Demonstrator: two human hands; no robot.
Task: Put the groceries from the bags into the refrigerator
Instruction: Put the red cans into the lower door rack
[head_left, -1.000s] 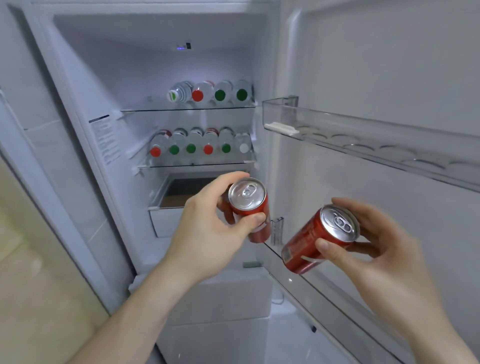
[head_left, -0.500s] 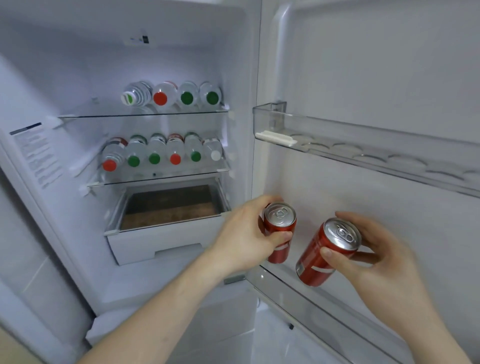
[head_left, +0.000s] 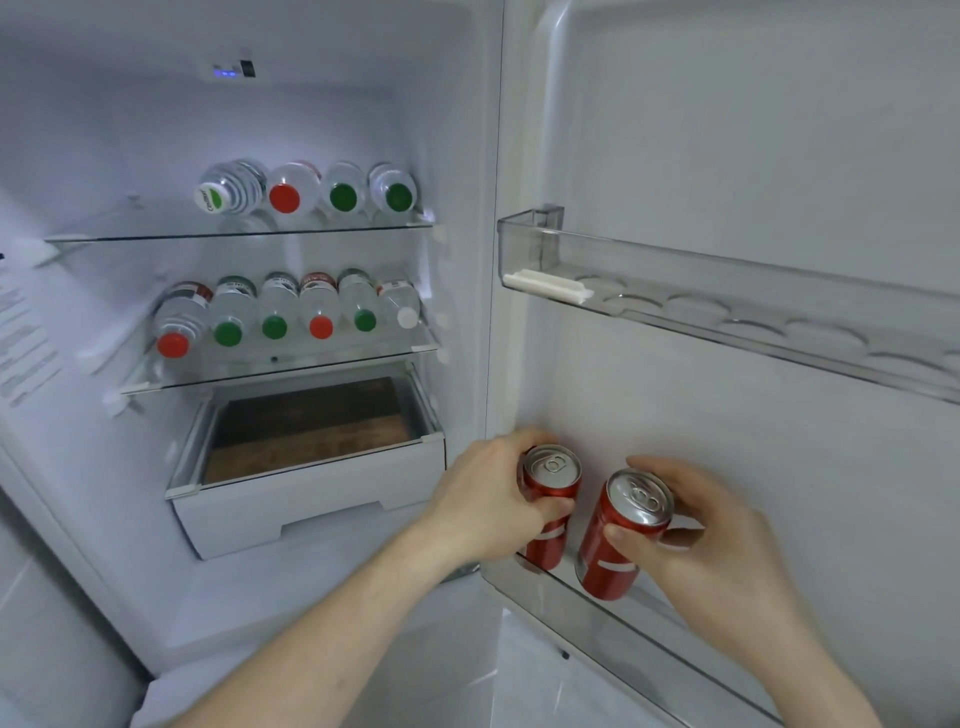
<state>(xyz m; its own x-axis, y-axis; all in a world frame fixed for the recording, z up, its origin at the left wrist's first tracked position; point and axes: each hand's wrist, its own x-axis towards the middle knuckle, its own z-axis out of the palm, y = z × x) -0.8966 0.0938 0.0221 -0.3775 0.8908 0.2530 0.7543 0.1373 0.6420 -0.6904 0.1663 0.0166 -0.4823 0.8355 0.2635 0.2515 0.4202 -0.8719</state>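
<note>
The refrigerator stands open in front of me. My left hand (head_left: 491, 501) grips a red soda can (head_left: 551, 486) near its top; the can stands upright at the hinge end of the lower door shelf (head_left: 613, 626). My right hand (head_left: 711, 545) grips a second red can (head_left: 615, 551) by its rim, just to the right of the first. This can tilts slightly, and its base is down inside the same shelf. The two cans are close but apart.
Water bottles lie on their sides on the upper glass shelf (head_left: 239, 236) and on the glass shelf below (head_left: 280, 369). A white drawer (head_left: 311, 499) sits under them. A clear upper door shelf (head_left: 727, 291) juts out above my hands.
Both hands have moved down and toward the door, taking the cans from mid-air into the lower door shelf. The view has shifted right and closer to the fridge.
</note>
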